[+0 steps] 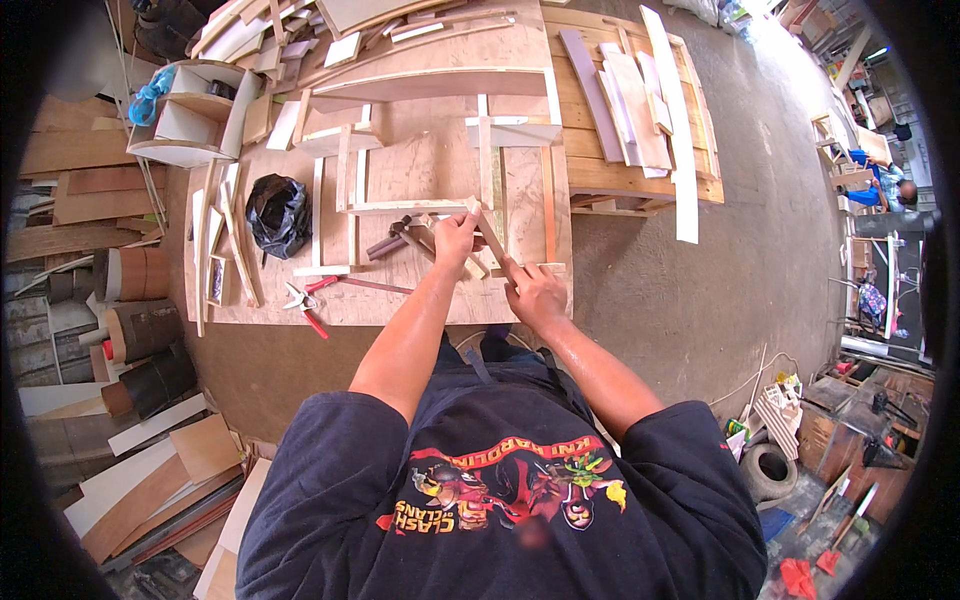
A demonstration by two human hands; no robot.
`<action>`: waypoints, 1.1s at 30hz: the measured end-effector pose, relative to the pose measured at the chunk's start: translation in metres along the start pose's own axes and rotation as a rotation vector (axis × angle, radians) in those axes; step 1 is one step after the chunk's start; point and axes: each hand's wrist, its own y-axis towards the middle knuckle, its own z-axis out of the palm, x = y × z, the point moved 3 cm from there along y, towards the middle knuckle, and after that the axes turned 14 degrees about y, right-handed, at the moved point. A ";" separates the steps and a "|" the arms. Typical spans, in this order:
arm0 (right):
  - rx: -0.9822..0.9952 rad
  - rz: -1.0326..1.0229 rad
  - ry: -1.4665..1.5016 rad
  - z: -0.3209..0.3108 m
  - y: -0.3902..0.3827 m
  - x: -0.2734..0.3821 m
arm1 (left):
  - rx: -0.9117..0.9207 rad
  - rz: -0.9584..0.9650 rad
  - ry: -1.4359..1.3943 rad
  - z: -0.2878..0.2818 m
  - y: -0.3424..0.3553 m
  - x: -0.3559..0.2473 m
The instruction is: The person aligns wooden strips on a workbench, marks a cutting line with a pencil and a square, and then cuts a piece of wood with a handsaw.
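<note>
While gripped by left hand (455, 235) and right hand (533, 292) near hammer (400, 232), wood strip (492, 240) judged liable to slip off workbench (380, 300).

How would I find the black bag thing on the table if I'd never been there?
Start at the big plywood worktable in front of the person. Look at its left half, beyond the red-handled pliers. The black plastic bag lies there, crumpled, dark and shiny; everything around it is pale, straight strips of wood.
</note>
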 end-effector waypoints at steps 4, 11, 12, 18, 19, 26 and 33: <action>0.010 -0.003 0.001 0.001 0.000 -0.001 | 0.008 0.002 -0.004 -0.001 0.000 0.002; 0.016 -0.008 0.000 0.002 0.000 -0.002 | 0.000 -0.027 0.000 0.000 0.001 0.004; 0.016 -0.009 0.005 0.002 0.000 -0.002 | 0.012 -0.027 -0.020 0.000 0.001 0.005; 0.004 -0.019 0.024 0.000 0.001 -0.001 | 0.016 -0.006 -0.045 0.002 0.002 0.007; 0.005 -0.021 0.024 -0.001 0.002 -0.001 | 0.009 -0.003 -0.048 0.002 0.003 0.008; -0.028 -0.049 0.016 -0.001 0.002 -0.001 | -0.016 -0.013 -0.099 0.006 0.003 0.010; -0.018 -0.047 0.020 0.000 0.002 -0.001 | -0.063 -0.013 -0.076 0.007 0.005 0.016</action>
